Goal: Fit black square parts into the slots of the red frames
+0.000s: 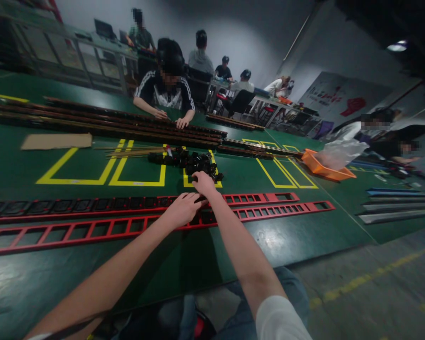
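Two long red slotted frames (120,227) lie side by side across the green table in front of me. Square black parts (83,205) fill a run of slots in the farther one. My left hand (184,208) rests over the frames, its fingers bent and close together; what they hold, if anything, is hidden. Just right of it and a little farther out, my right hand (204,184) is curled at the near edge of a loose pile of small black parts (200,163). Its fingertips are partly hidden, and I cannot make out what they grip.
Long dark strips (106,118) stretch across the table beyond, where a co-worker (165,89) has both hands. A cardboard piece (56,141) lies left, near thin brass-coloured rods (134,152). An orange bin (327,167) with a plastic bag and several grey bars (396,206) are right.
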### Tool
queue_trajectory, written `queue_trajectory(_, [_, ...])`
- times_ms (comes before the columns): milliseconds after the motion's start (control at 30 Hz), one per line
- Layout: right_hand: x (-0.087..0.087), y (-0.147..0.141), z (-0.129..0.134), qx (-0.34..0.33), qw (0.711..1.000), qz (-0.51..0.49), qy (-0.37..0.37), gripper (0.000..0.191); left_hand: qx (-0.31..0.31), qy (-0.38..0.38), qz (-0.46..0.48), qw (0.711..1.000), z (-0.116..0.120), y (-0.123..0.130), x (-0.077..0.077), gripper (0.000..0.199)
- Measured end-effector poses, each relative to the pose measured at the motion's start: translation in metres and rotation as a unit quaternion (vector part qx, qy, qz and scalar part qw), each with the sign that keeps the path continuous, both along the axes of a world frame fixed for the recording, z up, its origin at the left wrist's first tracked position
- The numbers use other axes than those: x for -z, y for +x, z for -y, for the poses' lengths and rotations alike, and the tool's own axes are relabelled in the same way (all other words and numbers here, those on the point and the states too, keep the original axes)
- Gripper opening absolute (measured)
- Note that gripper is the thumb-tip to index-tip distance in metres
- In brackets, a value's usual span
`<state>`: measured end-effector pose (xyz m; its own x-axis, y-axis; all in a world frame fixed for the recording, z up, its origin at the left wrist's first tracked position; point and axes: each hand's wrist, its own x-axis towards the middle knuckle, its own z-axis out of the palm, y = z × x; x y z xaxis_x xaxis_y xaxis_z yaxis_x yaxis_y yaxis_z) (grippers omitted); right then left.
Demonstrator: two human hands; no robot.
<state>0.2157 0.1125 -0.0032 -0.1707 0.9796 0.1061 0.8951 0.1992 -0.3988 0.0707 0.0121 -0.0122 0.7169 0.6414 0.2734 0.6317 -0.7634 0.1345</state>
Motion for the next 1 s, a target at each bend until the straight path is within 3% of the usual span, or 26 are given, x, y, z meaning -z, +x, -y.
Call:
queue_trajectory(133, [0.001,0.012,0.008,0.022,0.999,-0.028,0.025,0.016,-0.002,0.012,0.001,1.0,0.0,0.0,0.001,0.045])
queue_trajectory(433, [0.003,0.085,0.072,0.138,0.959,-0.218,0.121,0.029,-0.002,0.006,0.013,1.0,-0.001,0.001,0.007,0.046])
queue_trajectory(567, [0.012,0.099,0.09,0.097,0.94,-0.303,0.124,0.04,0.001,-0.003,0.005,1.0,-0.002,0.001,0.007,0.048])
queue_trajectory(800, [0.02,0.108,0.094,0.013,0.949,-0.269,0.167,0.037,0.002,0.001,-0.018,1.0,-0.003,0.0,0.005,0.049])
queue_trajectory(1000, [0.019,0.106,0.097,0.003,0.944,-0.276,0.178,0.034,-0.001,-0.011,-0.016,1.0,-0.003,-0.001,0.003,0.048])
